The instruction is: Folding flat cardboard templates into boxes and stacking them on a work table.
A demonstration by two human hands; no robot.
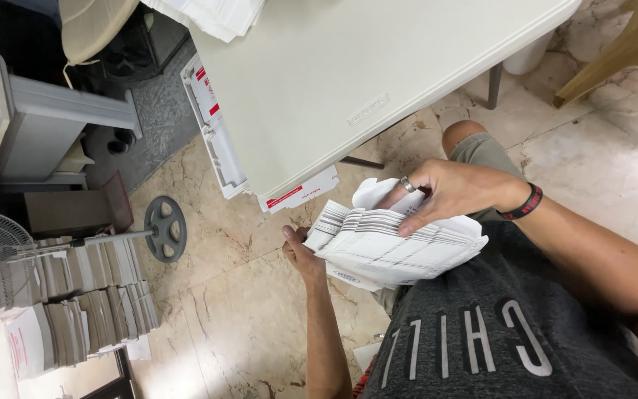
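Stack: a thick, fanned stack of flat white cartons [396, 247] is held in the lap area, below the near edge of the desk [348, 81] and clear of it; it is not carried by the desk.
Long axis: the stack's long axis is seen running from the lower left, near the left hand, up to the right, toward the person's torso; the stepped edges of the cartons face up and left, toward the desk's near edge.
Left hand [300, 255]: it is closed under the stack's left end, thumb up against the lower edge, so the bundle is supported from beneath.
Right hand [448, 193]: it is pressed down on top of the stack, fingers spread over the upper cartons; a ring is worn on one finger and a dark wristband [523, 203] on the wrist. The two hands are kept apart, with the stack clamped between them.
Desk: a pale top with more white cartons [212, 15] lying at its far edge.
Under the desk: folded white boxes with red marks [215, 140] are leaned beneath its left edge.
Floor [238, 295]: marble-patterned tiles; rows of stacked flat cartons [86, 303] are stood at the left, beside a fan's round base [165, 227].
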